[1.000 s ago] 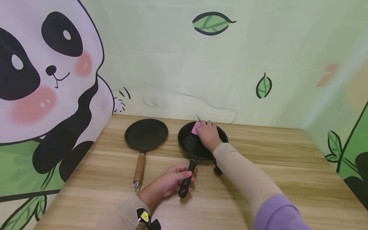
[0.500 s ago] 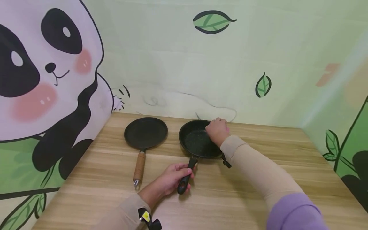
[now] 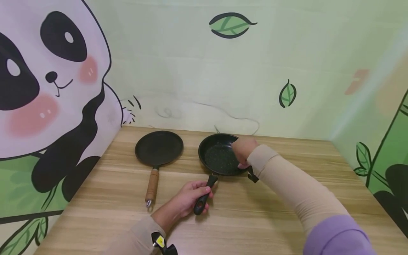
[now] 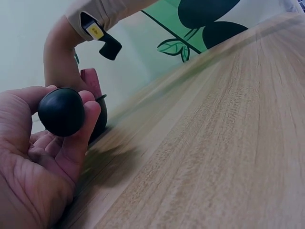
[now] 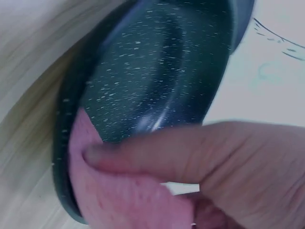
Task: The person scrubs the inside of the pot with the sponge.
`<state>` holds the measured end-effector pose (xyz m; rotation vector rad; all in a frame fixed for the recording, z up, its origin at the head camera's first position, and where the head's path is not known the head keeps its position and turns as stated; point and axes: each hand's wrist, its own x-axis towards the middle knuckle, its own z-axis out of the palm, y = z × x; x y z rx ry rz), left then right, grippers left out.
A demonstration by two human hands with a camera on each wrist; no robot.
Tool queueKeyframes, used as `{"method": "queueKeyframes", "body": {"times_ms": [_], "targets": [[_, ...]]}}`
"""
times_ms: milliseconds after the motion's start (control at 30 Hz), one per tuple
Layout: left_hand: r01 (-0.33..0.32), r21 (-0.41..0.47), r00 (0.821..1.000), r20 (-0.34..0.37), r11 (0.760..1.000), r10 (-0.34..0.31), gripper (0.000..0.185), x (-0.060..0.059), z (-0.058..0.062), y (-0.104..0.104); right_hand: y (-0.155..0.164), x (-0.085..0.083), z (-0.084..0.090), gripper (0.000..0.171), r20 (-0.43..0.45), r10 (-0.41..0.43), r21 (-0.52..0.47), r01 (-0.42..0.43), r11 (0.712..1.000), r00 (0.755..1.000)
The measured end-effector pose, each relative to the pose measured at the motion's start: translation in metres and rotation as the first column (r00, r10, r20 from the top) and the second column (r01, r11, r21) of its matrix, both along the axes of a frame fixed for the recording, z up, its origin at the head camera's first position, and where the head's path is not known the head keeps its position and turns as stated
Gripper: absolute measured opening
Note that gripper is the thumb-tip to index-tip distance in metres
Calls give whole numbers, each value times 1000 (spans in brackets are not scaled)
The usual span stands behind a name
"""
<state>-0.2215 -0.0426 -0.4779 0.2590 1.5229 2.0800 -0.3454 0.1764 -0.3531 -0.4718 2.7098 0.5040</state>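
A speckled black frying pan [image 3: 220, 155] is seen on the wooden table [image 3: 287, 212], near the back wall. Its black handle [image 3: 202, 199] is gripped by the left hand [image 3: 188, 198], whose fingers [image 4: 76, 138] are curled round the rounded handle end. At the pan's right inner rim a pink sponge [image 5: 119, 191] is pinched by the right hand [image 3: 243, 150], with the fingers [image 5: 157, 152] pressed together over the sponge's top and the sponge lying against the pan's wall. Just to the left of this pan, apart from it, a flat black griddle pan [image 3: 158, 148] with a wooden handle [image 3: 151, 184] is set on the table. Behind and to the left, a panda mural [image 3: 47, 88] is painted on the wall.
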Motion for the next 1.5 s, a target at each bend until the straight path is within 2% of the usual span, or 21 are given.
{"method": "queueKeyframes", "body": {"times_ms": [67, 100, 200, 333, 433, 567, 700, 767, 867, 967, 1067, 1133, 1233, 1400, 1500], "targets": [[-1, 3, 1000, 0, 1000, 1, 47, 0, -1, 0, 2, -2, 2, 19, 115, -75, -68, 83, 994, 991], [-2, 3, 1000, -4, 1000, 2, 47, 0, -1, 0, 3, -4, 2, 17, 176, -113, -108, 133, 985, 978], [-5, 8, 1000, 2, 1000, 5, 46, 0, -4, 1, 6, -7, 1, 10, 296, -129, -213, 197, 957, 946], [-8, 12, 1000, 10, 1000, 8, 45, -1, -5, 1, 8, -6, -1, 8, 385, -11, -320, 145, 936, 923], [-9, 8, 1000, 7, 1000, 8, 45, -1, -4, 2, 8, -4, -5, 9, 434, 46, -419, 156, 894, 900], [-12, -1, 1000, 8, 1000, 12, 44, -2, -2, 1, 6, 0, -11, 11, 401, 94, -521, 143, 841, 911], [-18, -16, 1000, 22, 1000, 18, 43, -2, -1, 0, 3, 3, -18, 14, 368, 83, -604, 171, 779, 926], [-20, -24, 999, 27, 1000, 20, 43, -2, 0, -1, 3, 4, -20, 15, 352, 83, -626, 168, 762, 932], [-20, -25, 999, 31, 999, 21, 43, -3, 0, -1, 3, 3, -22, 15, 281, 106, -630, 100, 770, 954], [-17, -17, 999, 35, 1000, 17, 44, -2, 0, 0, 7, 1, -22, 14, 177, 121, -580, 4, 815, 977], [-11, -13, 999, 37, 1000, 12, 44, -2, -1, 0, 13, -2, -23, 14, 103, 127, -523, -55, 850, 987], [-7, -12, 999, 39, 1000, 7, 43, -2, -1, 0, 16, -2, -26, 14, 86, 135, -518, -71, 852, 987], [1, -9, 999, 42, 1000, -1, 42, -3, -3, 0, 17, -1, -32, 16, 84, 175, -562, -98, 821, 981], [8, -7, 999, 46, 1000, -7, 41, -3, -3, -1, 14, 0, -46, 21, 49, 250, -648, -160, 745, 967], [15, -5, 999, 40, 1000, -15, 40, -3, -3, -1, 11, 0, -54, 22, -5, 272, -649, -210, 731, 962]]}}
